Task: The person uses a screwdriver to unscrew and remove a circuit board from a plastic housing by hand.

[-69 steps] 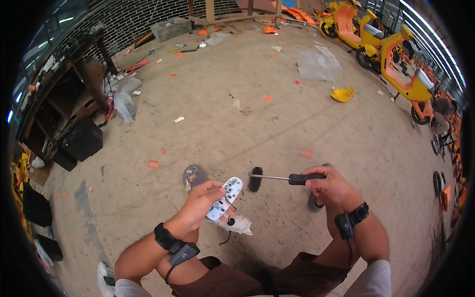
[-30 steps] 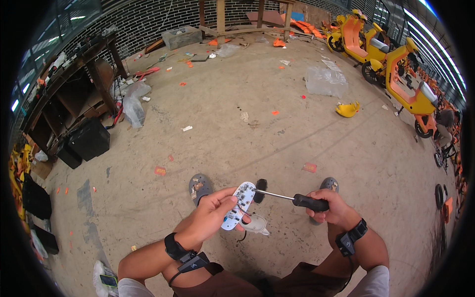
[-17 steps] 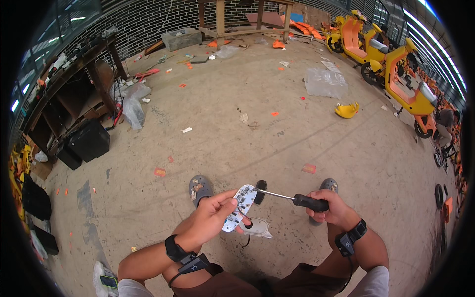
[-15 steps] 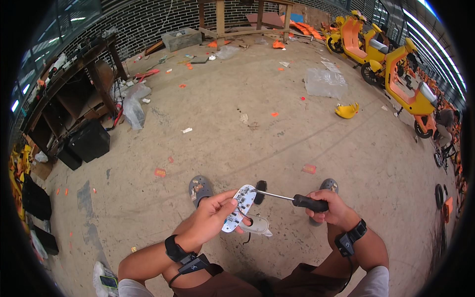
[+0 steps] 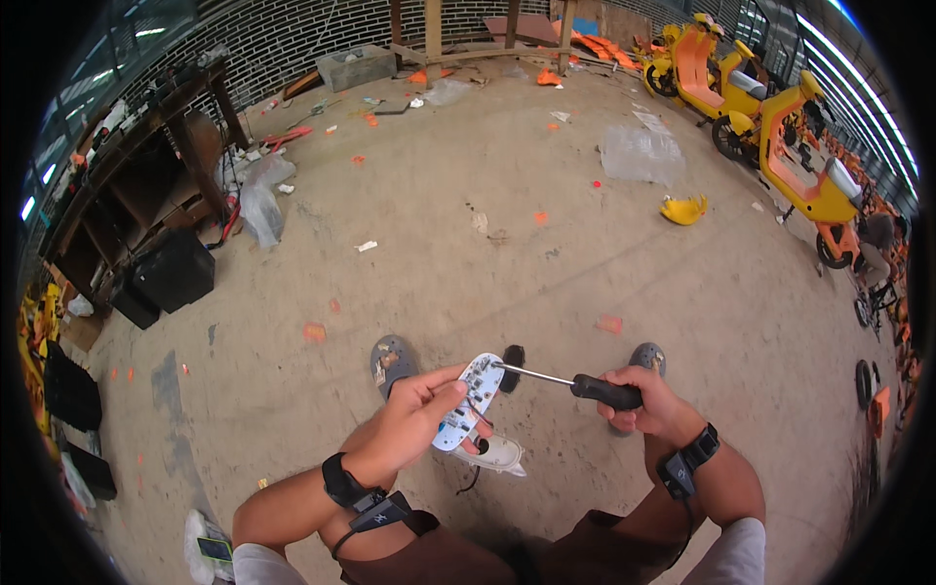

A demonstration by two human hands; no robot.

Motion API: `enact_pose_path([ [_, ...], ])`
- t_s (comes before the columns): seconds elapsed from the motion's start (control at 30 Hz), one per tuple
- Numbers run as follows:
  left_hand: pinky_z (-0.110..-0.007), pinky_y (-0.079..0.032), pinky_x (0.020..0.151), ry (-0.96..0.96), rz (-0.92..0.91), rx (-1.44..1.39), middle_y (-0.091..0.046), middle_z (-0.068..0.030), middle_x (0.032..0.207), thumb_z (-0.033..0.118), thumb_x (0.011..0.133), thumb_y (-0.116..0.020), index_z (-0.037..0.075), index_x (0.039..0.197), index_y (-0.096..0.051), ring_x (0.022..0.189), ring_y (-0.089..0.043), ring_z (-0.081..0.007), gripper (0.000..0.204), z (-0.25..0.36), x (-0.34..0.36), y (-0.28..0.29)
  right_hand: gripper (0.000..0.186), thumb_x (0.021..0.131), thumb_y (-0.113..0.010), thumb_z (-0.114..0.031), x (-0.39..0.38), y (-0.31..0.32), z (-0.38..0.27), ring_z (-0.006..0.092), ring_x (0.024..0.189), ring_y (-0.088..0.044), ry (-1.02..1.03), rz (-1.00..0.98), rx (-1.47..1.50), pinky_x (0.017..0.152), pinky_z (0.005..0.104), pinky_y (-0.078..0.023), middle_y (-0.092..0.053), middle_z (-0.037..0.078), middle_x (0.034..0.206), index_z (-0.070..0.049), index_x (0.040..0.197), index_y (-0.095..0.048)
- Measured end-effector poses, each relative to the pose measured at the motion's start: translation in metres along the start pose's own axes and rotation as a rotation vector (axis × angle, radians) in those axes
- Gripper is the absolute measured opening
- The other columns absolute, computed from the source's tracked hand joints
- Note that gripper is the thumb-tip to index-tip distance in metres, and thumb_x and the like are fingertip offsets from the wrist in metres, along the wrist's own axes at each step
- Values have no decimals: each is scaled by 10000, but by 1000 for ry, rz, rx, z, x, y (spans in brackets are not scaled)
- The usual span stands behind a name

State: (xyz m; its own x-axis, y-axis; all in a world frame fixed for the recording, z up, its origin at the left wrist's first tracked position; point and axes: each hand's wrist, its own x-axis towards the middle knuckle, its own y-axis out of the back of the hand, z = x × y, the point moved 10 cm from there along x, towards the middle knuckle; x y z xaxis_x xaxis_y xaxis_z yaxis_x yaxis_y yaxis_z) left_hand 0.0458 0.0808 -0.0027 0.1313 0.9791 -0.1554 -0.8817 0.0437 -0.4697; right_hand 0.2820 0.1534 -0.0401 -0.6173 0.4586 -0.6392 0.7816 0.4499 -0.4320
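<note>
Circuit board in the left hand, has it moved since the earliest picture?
Yes, rightward: in view, the white circuit board now meets the black oval on the floor; a gap showed before.

the oblong circuit board (image 5: 462,414) is white, speckled with small black components. the screwdriver (image 5: 606,392) pairs a black handle with a silver-grey shaft. the plastic casing (image 5: 504,452) is off-white, its cable (image 5: 475,479) black. grey clogs (image 5: 391,363) are dotted with dark holes; the shorts (image 5: 439,554) are dark brown, the sleeves (image 5: 736,554) pale grey, the wrist straps (image 5: 339,480) black. the concrete floor (image 5: 439,283) is dusty beige-brown, blotched with darker grey. the scooters (image 5: 819,203) are yellow with orange panels and black tyres. the brick wall (image 5: 283,41) shows dark bricks gridded by pale joints. the curved plastic fragment (image 5: 683,210) is bright yellow.
</note>
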Motion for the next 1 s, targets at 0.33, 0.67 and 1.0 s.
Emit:
enact_pose_path([
  [0.33, -335, -591, 538, -109, -6, 46, -634, -192, 1108, 140, 992, -438, -63, 1290, -480, 765, -692, -258, 363, 44, 23, 14, 317, 926, -461, -314, 26, -20, -50, 132, 431, -441, 124, -82, -78, 418, 269, -346, -597, 124, 695, -31, 987, -590],
  [0.67, -317, -581, 470, -244, -14, 138, -626, -229, 1089, 94, 983, -407, -111, 1276, -466, 721, -696, -276, 362, 107, 44, 10, 291, 926, -461, -311, 34, -39, -114, 119, 409, -426, 293, -53, -161, 396, 260, -338, -596, 106, 666, -52, 916, -592],
  [1.0, -319, -583, 479, -263, -5, 134, -630, -236, 1090, 97, 984, -409, -102, 1289, -460, 721, -694, -271, 368, 110, 47, 13, 298, 932, -456, -295, 36, -31, -123, 112, 406, -438, 356, 23, -176, 394, 262, -383, -607, 112, 668, -29, 891, -583],
])
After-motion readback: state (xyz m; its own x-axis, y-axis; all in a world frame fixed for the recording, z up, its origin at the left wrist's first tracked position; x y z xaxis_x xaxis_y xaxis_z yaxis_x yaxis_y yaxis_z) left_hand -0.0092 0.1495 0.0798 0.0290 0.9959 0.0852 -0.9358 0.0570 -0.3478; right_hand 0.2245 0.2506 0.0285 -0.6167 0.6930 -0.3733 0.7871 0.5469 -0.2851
